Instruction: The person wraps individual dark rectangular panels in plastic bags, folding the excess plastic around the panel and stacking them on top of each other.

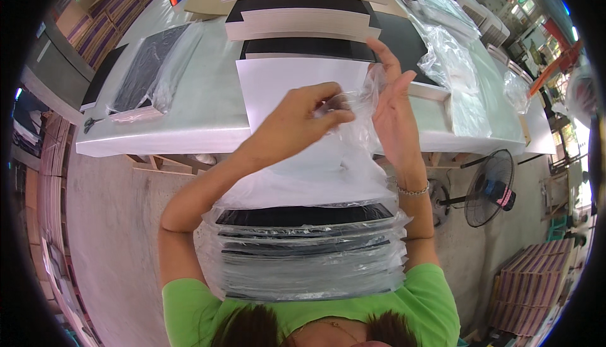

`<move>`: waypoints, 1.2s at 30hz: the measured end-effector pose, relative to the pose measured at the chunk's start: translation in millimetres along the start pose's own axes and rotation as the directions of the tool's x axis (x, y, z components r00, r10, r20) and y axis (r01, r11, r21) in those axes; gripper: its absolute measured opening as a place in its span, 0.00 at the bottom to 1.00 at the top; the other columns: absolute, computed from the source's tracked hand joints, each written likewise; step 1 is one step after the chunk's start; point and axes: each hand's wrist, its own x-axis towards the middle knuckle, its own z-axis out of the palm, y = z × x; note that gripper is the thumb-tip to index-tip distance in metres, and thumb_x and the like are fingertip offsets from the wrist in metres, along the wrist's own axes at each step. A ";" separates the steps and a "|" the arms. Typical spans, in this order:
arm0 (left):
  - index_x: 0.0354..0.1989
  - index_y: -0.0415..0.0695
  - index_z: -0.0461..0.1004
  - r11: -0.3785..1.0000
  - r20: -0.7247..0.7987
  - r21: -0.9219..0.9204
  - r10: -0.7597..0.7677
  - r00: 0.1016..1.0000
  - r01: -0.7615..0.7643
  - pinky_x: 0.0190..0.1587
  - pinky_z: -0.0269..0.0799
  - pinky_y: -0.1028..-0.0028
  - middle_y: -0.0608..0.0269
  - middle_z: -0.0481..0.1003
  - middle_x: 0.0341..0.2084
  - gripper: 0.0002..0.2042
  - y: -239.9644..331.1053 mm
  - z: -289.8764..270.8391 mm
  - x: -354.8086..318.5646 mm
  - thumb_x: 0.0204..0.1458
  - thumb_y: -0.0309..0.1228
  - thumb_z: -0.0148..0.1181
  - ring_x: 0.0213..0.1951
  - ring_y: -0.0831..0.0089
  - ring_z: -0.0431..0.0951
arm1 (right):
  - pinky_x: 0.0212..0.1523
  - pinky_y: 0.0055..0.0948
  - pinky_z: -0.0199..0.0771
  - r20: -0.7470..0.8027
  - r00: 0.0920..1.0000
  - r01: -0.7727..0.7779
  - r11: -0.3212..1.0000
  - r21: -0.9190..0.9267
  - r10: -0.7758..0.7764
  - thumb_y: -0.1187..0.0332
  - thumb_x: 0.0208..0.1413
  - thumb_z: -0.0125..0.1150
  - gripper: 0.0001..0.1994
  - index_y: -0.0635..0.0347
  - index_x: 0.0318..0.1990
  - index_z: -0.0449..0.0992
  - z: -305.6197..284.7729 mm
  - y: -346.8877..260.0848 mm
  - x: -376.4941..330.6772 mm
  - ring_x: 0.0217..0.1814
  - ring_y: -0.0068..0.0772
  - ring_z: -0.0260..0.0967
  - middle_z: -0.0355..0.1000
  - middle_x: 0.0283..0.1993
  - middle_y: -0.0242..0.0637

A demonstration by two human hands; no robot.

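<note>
My left hand (pixel 300 116) pinches the crumpled edge of a clear plastic bag (pixel 360 123) between thumb and fingers. Beside it, my right hand (pixel 396 116) is raised with fingers spread, its palm side against the bag's gathered edge. Below, the filmy plastic spreads over a stack of plastic-wrapped dark boards (pixel 309 255) close in front of my body. A white sheet (pixel 268 85) lies behind my left hand, in front of a pile of dark boards with pale edges (pixel 303 28). Whether the sheet goes into the bag I cannot tell.
The pale covered table (pixel 202 107) bears a wrapped dark board (pixel 148 72) and scissors (pixel 91 123) at left. More clear wrapping (pixel 467 104) hangs over its right front edge. A floor fan (pixel 489 189) stands at right, above stacked cartons (pixel 530 287).
</note>
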 end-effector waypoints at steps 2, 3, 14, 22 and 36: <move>0.31 0.36 0.73 1.000 0.007 0.008 -0.022 1.000 0.022 0.32 0.66 0.77 0.64 0.72 0.21 0.12 -3.0 -11.1 -3.9 0.48 0.35 0.59 0.24 0.76 0.67 | 0.62 0.26 0.45 0.010 0.999 -0.044 0.998 0.043 0.043 0.38 0.57 0.23 0.36 0.54 0.64 0.49 -6.4 1.5 0.4 0.59 0.25 0.50 0.53 0.51 0.34; 0.31 0.36 0.73 0.999 0.034 -0.002 -0.046 0.998 0.046 0.32 0.66 0.77 0.64 0.73 0.21 0.12 -4.7 -16.4 -6.0 0.48 0.35 0.59 0.24 0.77 0.67 | 0.62 0.26 0.44 0.010 0.997 -0.076 0.995 0.058 0.075 0.38 0.57 0.22 0.36 0.54 0.64 0.49 -7.0 1.3 -1.4 0.59 0.25 0.49 0.53 0.52 0.35; 0.32 0.38 0.76 0.997 -0.040 -0.041 -0.062 0.997 0.060 0.35 0.64 0.81 0.70 0.73 0.24 0.10 -11.7 -21.8 -1.9 0.51 0.34 0.58 0.29 0.83 0.68 | 0.67 0.33 0.32 0.075 0.987 -0.135 0.987 -0.088 0.142 0.36 0.54 0.17 0.39 0.55 0.63 0.50 9.2 1.2 -7.0 0.68 0.33 0.37 0.45 0.64 0.38; 0.30 0.41 0.77 0.873 0.037 -0.459 -0.167 0.985 0.165 0.32 0.63 0.83 0.69 0.73 0.21 0.10 -21.7 -19.6 -1.6 0.47 0.36 0.63 0.26 0.84 0.68 | 0.65 0.35 0.40 0.135 0.991 0.042 0.944 -0.328 0.003 0.45 0.57 0.45 0.32 0.56 0.62 0.51 -6.1 19.4 -11.9 0.66 0.35 0.42 0.47 0.63 0.39; 0.29 0.40 0.77 0.854 0.100 -0.488 -0.150 0.984 0.180 0.24 0.62 0.83 0.68 0.73 0.21 0.09 -17.9 -10.1 -6.0 0.46 0.33 0.65 0.22 0.84 0.68 | 0.50 0.33 0.58 0.120 0.946 0.307 0.710 -0.634 -0.302 0.77 0.38 0.64 0.18 0.54 0.42 0.74 -7.3 21.8 -21.7 0.48 0.37 0.58 0.59 0.44 0.39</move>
